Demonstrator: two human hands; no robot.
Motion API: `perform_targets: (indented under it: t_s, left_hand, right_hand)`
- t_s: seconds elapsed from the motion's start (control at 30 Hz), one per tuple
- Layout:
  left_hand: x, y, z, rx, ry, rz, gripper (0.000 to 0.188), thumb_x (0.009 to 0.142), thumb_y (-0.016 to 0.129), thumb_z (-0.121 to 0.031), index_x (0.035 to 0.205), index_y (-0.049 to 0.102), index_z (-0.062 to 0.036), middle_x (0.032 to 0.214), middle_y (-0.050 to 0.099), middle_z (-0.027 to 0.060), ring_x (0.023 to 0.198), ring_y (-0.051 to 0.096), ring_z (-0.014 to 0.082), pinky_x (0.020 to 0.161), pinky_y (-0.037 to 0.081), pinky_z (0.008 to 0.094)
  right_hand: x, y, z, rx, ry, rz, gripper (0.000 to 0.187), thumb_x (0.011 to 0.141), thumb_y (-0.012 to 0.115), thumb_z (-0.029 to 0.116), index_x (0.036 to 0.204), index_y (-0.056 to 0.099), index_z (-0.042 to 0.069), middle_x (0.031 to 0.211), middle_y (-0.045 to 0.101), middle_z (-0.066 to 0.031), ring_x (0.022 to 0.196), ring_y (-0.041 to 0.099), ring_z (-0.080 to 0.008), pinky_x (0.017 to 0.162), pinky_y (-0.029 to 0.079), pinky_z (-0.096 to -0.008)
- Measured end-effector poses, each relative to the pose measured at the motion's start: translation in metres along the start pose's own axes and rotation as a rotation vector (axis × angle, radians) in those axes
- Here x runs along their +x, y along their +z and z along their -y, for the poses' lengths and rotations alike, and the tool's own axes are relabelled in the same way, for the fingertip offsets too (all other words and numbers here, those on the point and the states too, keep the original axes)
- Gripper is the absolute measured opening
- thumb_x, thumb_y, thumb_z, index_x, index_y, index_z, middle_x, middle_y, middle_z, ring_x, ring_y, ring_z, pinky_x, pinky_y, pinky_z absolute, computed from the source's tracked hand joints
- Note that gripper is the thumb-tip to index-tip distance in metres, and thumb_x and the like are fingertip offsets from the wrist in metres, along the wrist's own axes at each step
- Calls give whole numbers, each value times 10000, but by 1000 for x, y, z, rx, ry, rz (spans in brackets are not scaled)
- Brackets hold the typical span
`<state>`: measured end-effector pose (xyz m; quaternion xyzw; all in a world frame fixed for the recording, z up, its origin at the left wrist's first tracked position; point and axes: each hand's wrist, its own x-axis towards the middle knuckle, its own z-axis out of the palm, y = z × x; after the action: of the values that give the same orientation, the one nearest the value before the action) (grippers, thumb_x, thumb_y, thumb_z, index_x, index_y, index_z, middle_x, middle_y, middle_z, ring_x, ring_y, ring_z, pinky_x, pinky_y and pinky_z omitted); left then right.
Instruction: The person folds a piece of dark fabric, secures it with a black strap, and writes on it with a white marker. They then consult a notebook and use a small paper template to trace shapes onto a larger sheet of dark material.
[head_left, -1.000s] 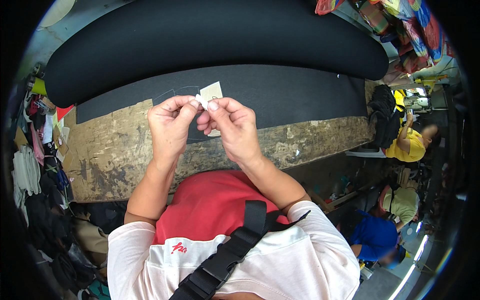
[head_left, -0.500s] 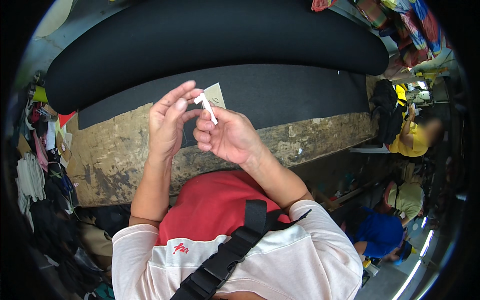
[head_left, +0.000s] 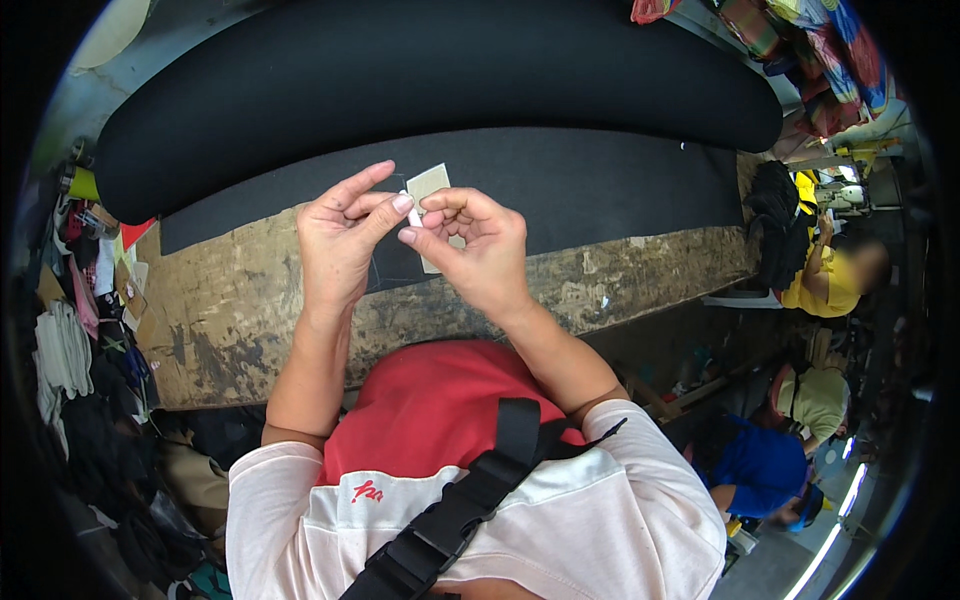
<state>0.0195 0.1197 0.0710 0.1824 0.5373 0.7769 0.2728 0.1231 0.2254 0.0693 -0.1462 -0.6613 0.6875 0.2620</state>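
Observation:
A small white stick-like piece (head_left: 415, 217), its exact kind not clear, is held up between my two hands above the table. Thumb and fingers of my left hand (head_left: 338, 235) pinch its upper end, with the index finger stretched out beyond it. My right hand (head_left: 480, 245) closes on the lower part, thumb below and fingertips curled on the far side. Fingers cover much of the piece. Behind my hands lies a beige card pattern (head_left: 430, 183), partly hidden, on a flat layer of black fabric (head_left: 600, 185) with thin pale lines near the card.
A thick roll of black fabric (head_left: 430, 80) spans the table's far side. The worn wooden table (head_left: 230, 320) shows along the near edge. Piled cloth (head_left: 63, 350) is at the left. Several people sit at the right, one in yellow (head_left: 825, 285) near a sewing machine.
My right hand has turned and shifted its grip on the white piece. My left thumb and fingers have closed onto its upper end. More of the card now shows.

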Motion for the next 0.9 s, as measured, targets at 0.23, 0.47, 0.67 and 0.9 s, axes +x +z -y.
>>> perform_targets:
  t_s: [0.23,0.47,0.67,0.9]
  left_hand:
    - [5,-9,-5,-71,-18,24,357,768,682,47,1107,573,80,843,685,137,782,645,131,761,507,253]
    - [4,-13,-6,-30,1,21,339,769,675,54,1097,586,66,828,683,123,758,638,117,744,506,251]
    - [1,-13,-6,97,67,21,340,775,663,58,1105,581,75,827,679,121,745,637,113,727,513,235]
    - [-5,-18,-2,159,106,2,329,776,656,65,1097,588,72,817,669,98,757,627,104,730,507,224]
  right_hand:
    - [6,-6,2,630,283,172,309,844,601,-2,1148,544,-23,858,634,-108,751,627,-158,645,516,-268]
    - [11,-5,5,852,370,348,372,912,506,52,1265,430,-36,909,625,-110,810,637,-179,711,528,-300]
    - [14,-8,5,824,392,430,277,928,517,116,1179,488,4,884,627,-102,804,637,-175,676,534,-283]
    - [14,4,-1,552,452,116,161,921,541,112,1057,529,27,816,606,-53,717,599,-115,622,503,-248]
